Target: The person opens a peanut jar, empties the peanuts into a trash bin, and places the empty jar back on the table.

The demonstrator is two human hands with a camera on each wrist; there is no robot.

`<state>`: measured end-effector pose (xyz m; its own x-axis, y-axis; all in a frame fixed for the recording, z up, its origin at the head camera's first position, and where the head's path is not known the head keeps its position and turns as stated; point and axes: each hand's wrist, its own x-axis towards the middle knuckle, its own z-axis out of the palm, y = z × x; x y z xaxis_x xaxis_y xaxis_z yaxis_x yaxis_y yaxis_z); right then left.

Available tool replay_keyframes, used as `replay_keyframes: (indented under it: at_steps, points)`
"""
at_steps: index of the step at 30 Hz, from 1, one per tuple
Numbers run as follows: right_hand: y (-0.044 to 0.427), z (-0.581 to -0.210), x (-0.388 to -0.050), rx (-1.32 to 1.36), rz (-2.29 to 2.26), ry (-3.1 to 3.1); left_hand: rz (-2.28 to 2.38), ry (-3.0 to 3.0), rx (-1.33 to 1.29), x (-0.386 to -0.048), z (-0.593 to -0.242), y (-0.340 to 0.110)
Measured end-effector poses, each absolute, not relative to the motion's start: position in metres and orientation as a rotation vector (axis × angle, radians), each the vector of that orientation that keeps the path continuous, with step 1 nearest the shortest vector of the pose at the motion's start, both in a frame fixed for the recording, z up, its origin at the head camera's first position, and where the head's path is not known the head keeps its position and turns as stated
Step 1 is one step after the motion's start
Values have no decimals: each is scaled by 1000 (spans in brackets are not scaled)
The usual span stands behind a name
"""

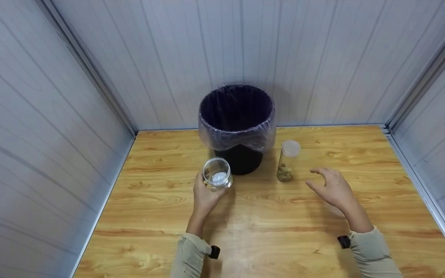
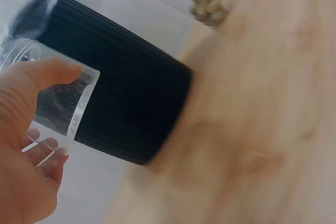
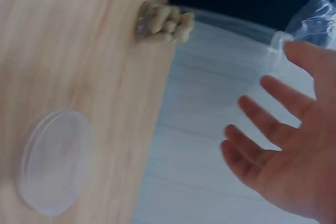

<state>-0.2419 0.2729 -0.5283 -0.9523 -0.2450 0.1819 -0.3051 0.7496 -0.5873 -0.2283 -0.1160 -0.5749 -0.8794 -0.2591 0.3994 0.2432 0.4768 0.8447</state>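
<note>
My left hand (image 1: 206, 197) (image 2: 20, 140) grips a clear open-topped jar (image 1: 217, 170) (image 2: 63, 100) with something white at its bottom, raised in front of the black bin. The right hand (image 1: 335, 189) (image 3: 294, 148) is in the air with fingers apart, holding nothing. To its left stands a tall clear jar (image 1: 286, 166) with a lid on top and several brownish-green pieces inside, seen also in the right wrist view as pieces in the jar's bottom (image 3: 165, 23). A round translucent lid (image 3: 55, 162) lies on the table below the right hand.
A black bin (image 1: 242, 159) (image 2: 121, 80) lined with a clear bag (image 1: 238, 139) stands against the back wall (image 1: 168, 69), left of the tall jar. Wall panels enclose the wooden table (image 1: 261, 239) at the left, back and right.
</note>
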Motion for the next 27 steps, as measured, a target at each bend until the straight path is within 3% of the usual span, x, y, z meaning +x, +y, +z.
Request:
replay_keyframes:
  at_steps: [12,27]
  points:
    - [303,-547,-222,313,773,-3323,-1534,-2287,-58,-237,-626,-109]
    - [318,-567,-209,266,767,-3320,-1586,-2304,-45,-234,-652,-107]
